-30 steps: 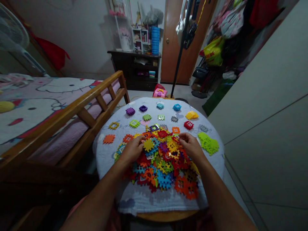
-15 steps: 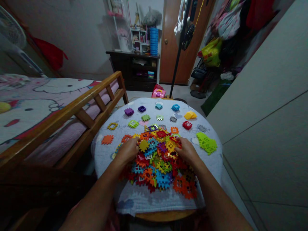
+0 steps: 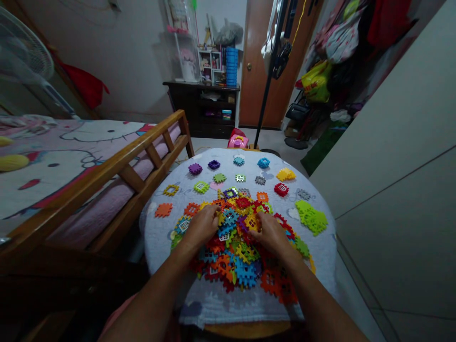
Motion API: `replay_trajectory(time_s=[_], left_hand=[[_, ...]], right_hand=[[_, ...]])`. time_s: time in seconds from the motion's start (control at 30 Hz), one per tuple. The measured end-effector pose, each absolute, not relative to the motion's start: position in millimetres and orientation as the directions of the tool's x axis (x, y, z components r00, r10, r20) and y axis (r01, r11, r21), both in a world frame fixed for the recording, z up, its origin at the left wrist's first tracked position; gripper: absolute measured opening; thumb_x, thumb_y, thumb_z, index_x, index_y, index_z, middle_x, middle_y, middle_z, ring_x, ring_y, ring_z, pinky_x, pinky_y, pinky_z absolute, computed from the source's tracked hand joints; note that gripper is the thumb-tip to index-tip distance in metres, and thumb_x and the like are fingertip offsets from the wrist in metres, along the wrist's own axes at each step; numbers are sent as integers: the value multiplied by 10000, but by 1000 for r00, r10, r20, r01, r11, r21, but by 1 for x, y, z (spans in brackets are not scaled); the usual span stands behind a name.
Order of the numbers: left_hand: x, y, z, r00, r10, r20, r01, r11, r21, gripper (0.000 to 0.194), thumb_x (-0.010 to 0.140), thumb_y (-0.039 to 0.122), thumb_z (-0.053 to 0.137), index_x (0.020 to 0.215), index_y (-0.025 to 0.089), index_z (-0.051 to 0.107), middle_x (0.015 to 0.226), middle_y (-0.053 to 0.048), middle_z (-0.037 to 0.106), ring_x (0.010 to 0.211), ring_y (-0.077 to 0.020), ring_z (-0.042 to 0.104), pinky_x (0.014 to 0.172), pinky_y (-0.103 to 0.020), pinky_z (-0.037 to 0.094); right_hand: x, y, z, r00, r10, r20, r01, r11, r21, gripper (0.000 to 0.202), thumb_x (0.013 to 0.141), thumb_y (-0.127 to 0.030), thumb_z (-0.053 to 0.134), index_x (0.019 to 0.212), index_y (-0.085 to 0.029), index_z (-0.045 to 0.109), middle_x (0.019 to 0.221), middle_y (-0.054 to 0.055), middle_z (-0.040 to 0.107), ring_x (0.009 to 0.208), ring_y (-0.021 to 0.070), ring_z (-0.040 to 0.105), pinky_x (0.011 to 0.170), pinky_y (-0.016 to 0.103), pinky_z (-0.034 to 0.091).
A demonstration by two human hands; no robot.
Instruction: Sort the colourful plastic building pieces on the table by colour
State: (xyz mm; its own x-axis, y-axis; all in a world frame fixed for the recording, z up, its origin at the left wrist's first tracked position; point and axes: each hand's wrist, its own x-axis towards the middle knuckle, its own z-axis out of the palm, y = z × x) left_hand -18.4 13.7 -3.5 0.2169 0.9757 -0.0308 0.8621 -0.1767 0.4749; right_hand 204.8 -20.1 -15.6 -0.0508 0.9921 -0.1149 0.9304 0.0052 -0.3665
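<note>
A heap of colourful notched plastic building blocks (image 3: 245, 254) covers the near middle of the cloth-covered round table (image 3: 210, 306). My left hand (image 3: 204, 225) is closed at the heap's left side, its fingertips pinching a yellow building block (image 3: 220, 218) that is mostly covered by the fingers. On the right, my right hand (image 3: 272, 232) has thumb and fingers closed on a yellow window block (image 3: 251, 222), tilted over the pile. Between the hands lie a blue block (image 3: 230, 217) and a purple block (image 3: 242, 223).
Small sorted groups lie around the far rim: purple blocks (image 3: 195, 168), yellow blocks (image 3: 286, 174), red blocks (image 3: 281, 189) and a lime-green pile (image 3: 311, 217). A wooden bed rail (image 3: 142, 152) runs along the left. A black pole (image 3: 265, 90) stands behind the table.
My left hand has moved a little right with the yellow block, now more covered by the fingers. My right hand has come inward onto the yellow window block, which is now tilted. The view has shifted slightly.
</note>
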Motion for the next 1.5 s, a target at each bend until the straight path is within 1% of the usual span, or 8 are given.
replay_trajectory(time_s=[0.3,0.43,0.6,0.73,0.9,1.23,1.37,1.5], left_hand=[[-13,10,-6,250,968,29,821,-228,523,314,806,124,434,1060,162,615,1058,-91,646,996,-205,586,887,-309,439],[-8,8,-3,272,959,84,765,-269,585,312,799,129,459,1067,147,617,1071,-98,639,1008,-210,577,913,-328,433],[0,3,4,352,934,61,579,-269,770,297,805,181,502,1082,179,608,1070,-72,640,958,-185,592,863,-306,459],[6,-1,3,412,911,1,392,-178,903,365,805,232,535,1169,207,549,1104,-55,635,924,-163,603,815,-286,473],[12,-2,-2,401,916,-31,242,-73,967,432,789,293,583,1207,210,515,1100,-60,625,921,-165,595,791,-281,469],[10,2,0,392,888,-241,93,222,971,295,684,403,658,835,169,560,571,61,513,493,-85,471,484,-202,342],[10,2,0,337,902,-269,133,237,962,260,675,383,640,798,183,528,524,75,501,448,-87,472,452,-202,335],[12,1,3,221,930,-295,169,262,950,253,651,361,643,783,186,516,514,74,515,451,-98,506,448,-203,342]], right_hand=[[202,-17,-13,-116,992,-53,877,77,-474,83,758,-201,514,820,-188,568,809,48,624,733,174,540,630,258,324],[213,-9,-10,-50,999,-15,798,31,-603,142,793,-158,405,715,-197,518,716,25,597,690,159,530,622,254,336],[219,-4,-12,2,988,-153,322,-145,-936,145,777,-318,494,861,-201,513,732,-5,596,653,166,596,575,262,436],[213,-6,-14,-39,972,-232,16,-231,-973,372,721,-363,612,1023,-219,449,731,-42,607,600,140,625,542,239,471],[201,-13,-8,-135,963,-232,-42,-240,-970,397,728,-368,631,1049,-221,451,668,-57,613,546,122,611,483,204,433],[179,-22,-13,-300,921,-248,-26,-268,-963,316,806,-430,549,1047,-229,520,642,-47,608,515,120,581,467,214,405],[176,-23,-15,-259,930,-261,53,-257,-965,323,827,-364,504,1121,-233,472,657,-46,572,532,130,565,474,230,403],[171,-27,-11,-135,988,-76,310,-31,-950,477,733,-287,642,1166,-225,452,776,-24,546,654,148,548,576,266,452]])
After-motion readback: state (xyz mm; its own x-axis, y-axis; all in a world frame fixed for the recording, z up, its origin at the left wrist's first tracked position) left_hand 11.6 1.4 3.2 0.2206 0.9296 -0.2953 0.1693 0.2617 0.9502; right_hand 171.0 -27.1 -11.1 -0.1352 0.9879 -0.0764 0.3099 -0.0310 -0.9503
